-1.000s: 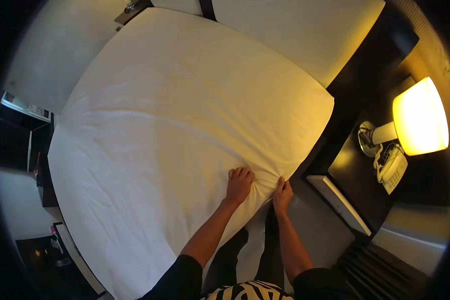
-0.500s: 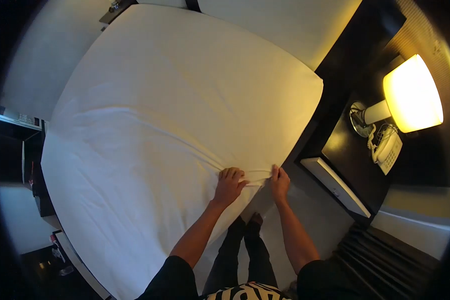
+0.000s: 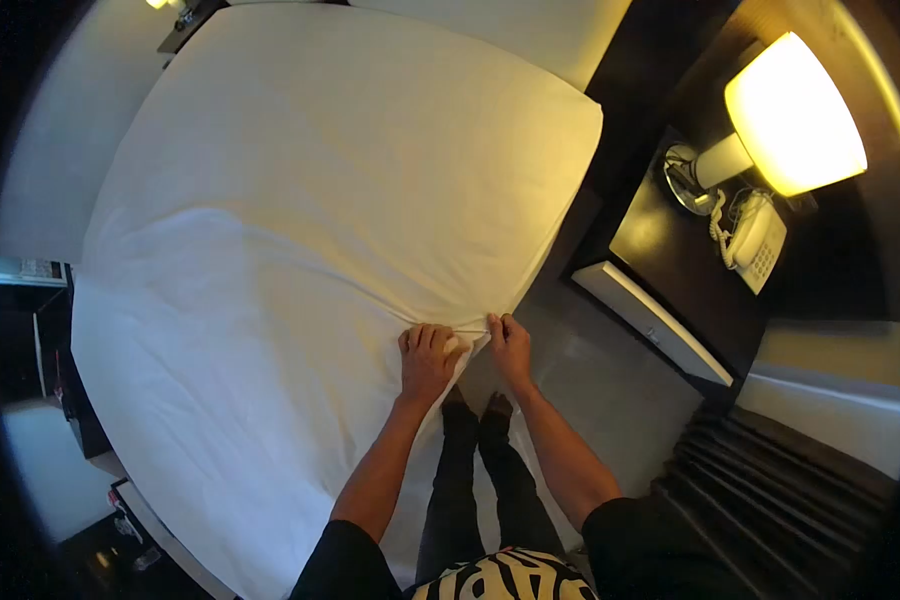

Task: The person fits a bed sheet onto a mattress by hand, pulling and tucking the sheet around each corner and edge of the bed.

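Observation:
A white bed sheet (image 3: 320, 180) covers the large mattress, with creases running toward my hands at the bed's near right edge. My left hand (image 3: 429, 362) is closed on the sheet near that edge, fingers curled into the cloth. Just to its right, my right hand (image 3: 508, 345) pinches the sheet's edge, thumb and fingers together. Between the two hands the cloth is bunched in a short fold. The underside of the mattress edge is hidden from here.
Right of the bed stands a dark nightstand (image 3: 660, 240) with a white drawer front (image 3: 653, 322). A lit lamp (image 3: 795, 115) and a corded telephone (image 3: 755, 243) are on it. A dark pleated curtain (image 3: 760, 490) hangs at lower right. Grey floor (image 3: 610, 375) lies between bed and nightstand.
Both hands, still gripping the sheet, have come closer together; the cloth between them is more bunched. The view has shifted, so the lamp and nightstand appear higher and further left.

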Available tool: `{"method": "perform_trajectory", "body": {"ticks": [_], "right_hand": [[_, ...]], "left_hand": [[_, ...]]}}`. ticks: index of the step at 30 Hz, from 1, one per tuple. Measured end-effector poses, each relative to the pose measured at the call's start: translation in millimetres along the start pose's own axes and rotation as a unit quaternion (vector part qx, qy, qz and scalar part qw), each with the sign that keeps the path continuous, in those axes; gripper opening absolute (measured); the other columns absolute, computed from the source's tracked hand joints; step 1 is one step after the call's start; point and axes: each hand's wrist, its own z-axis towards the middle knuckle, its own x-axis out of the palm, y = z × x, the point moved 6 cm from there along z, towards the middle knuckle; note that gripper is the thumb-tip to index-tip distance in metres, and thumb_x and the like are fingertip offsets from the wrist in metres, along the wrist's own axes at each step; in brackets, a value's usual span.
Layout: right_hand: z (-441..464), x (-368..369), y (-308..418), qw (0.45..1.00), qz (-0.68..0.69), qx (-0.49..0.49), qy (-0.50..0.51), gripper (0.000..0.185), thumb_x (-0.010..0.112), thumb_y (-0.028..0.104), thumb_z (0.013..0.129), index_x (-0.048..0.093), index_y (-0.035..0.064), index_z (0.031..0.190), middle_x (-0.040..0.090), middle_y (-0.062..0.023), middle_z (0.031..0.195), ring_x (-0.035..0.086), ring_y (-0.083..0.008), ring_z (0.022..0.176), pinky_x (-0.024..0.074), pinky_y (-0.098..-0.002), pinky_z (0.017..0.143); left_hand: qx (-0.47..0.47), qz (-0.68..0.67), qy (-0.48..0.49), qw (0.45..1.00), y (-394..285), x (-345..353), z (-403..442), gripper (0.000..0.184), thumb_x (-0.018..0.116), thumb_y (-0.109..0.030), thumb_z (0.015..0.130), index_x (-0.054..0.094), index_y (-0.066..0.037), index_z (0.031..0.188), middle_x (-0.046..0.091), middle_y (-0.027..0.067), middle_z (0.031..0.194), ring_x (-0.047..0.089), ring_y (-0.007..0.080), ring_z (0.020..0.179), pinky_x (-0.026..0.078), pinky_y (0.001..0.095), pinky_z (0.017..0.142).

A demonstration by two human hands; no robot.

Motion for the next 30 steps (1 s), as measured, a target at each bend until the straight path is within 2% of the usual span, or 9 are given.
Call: {"method": "perform_trajectory", "body": {"ticks": [3,6,10,15,18,19,22,26,30], "right_hand": [[-15.8,6.9,-11.6,0.999,0.036,0.019,-0.009,0.038,0.052,0.031,0.093,0.048,-0.0024,0.075,0.048,-0.0109,0.060,0.040,-0.0130,0.056,0.0374,-0.0328,0.052],[-40.5,30.1,-18.3,0.990,0.135,-0.013,-0.021,0.039,0.046,0.032,0.095,0.050,-0.0019,0.076,0.052,-0.0151,0.063,0.048,-0.0227,0.055,0.0398,-0.0360,0.055],[-59.3,51.8,-18.8,0.988,0.155,0.001,-0.013,0.036,0.048,0.030,0.094,0.049,-0.0010,0.075,0.049,-0.0078,0.060,0.047,-0.0142,0.055,0.0395,-0.0318,0.052],[-72.8,50.8,-29.9,0.989,0.148,-0.005,0.004,0.036,0.046,0.029,0.095,0.050,-0.0006,0.074,0.052,-0.0067,0.062,0.049,-0.0145,0.057,0.0406,-0.0303,0.053],[-76.3,52.6,-39.2,0.982,0.170,0.066,0.047,0.035,0.047,0.028,0.094,0.051,-0.0010,0.074,0.052,-0.0070,0.062,0.049,-0.0138,0.057,0.0413,-0.0288,0.054],[-75.0,54.4,-40.7,0.982,0.171,0.064,0.052,0.035,0.047,0.028,0.094,0.051,-0.0010,0.074,0.052,-0.0070,0.062,0.049,-0.0138,0.057,0.0413,-0.0288,0.054],[-74.7,48.2,-25.8,0.979,0.201,0.021,0.022,0.037,0.052,0.031,0.092,0.052,-0.0007,0.073,0.052,-0.0073,0.061,0.051,-0.0147,0.057,0.0420,-0.0306,0.053],[-83.0,46.2,7.9,0.992,0.098,0.050,0.058,0.042,0.056,0.037,0.088,0.054,-0.0024,0.075,0.056,-0.0157,0.065,0.056,-0.0250,0.061,0.0440,-0.0370,0.059],[-87.5,64.2,-8.0,0.993,-0.042,0.041,0.101,0.042,0.061,0.036,0.085,0.053,-0.0026,0.071,0.054,-0.0136,0.060,0.054,-0.0220,0.057,0.0431,-0.0371,0.055]], "left_hand": [[-0.004,0.010,0.003,1.000,-11.2,-2.3,-11.7,0.013,0.062,-0.020,0.079,0.058,-0.010,0.087,0.053,0.0043,0.087,0.048,0.0236,0.094,0.033,0.0396,0.087],[-0.013,0.040,0.026,0.999,-8.3,14.1,-21.3,0.011,0.058,-0.019,0.082,0.057,-0.008,0.086,0.054,0.0066,0.086,0.049,0.0251,0.091,0.036,0.0401,0.084],[-0.016,0.023,0.079,0.996,-6.3,15.5,-19.6,0.010,0.056,-0.017,0.084,0.056,-0.007,0.085,0.055,0.0088,0.086,0.050,0.0271,0.090,0.039,0.0403,0.081],[-0.024,0.034,0.126,0.991,-5.9,19.9,-35.0,0.009,0.055,-0.015,0.085,0.054,-0.006,0.085,0.055,0.0104,0.085,0.050,0.0289,0.089,0.040,0.0408,0.079],[-0.046,0.053,0.160,0.985,-8.0,21.1,-32.7,0.009,0.056,-0.013,0.084,0.055,-0.005,0.088,0.056,0.0114,0.088,0.050,0.0300,0.090,0.040,0.0399,0.079],[-0.051,0.056,0.158,0.985,-5.4,19.0,-33.4,0.009,0.056,-0.013,0.084,0.055,-0.005,0.088,0.056,0.0114,0.088,0.050,0.0300,0.090,0.040,0.0399,0.079],[-0.015,-0.102,0.151,0.983,-4.7,0.4,-43.4,0.014,0.056,-0.013,0.083,0.055,-0.004,0.095,0.057,0.0108,0.092,0.050,0.0311,0.094,0.040,0.0413,0.082],[-0.098,-0.020,0.052,0.994,13.5,-49.8,-70.0,0.019,0.058,-0.013,0.082,0.056,-0.005,0.099,0.056,0.0090,0.099,0.049,0.0310,0.100,0.038,0.0432,0.086],[-0.098,0.055,-0.019,0.994,55.8,-72.3,-102.5,0.014,0.058,-0.014,0.082,0.057,-0.008,0.095,0.055,0.0096,0.104,0.048,0.0306,0.104,0.036,0.0439,0.086]]}}
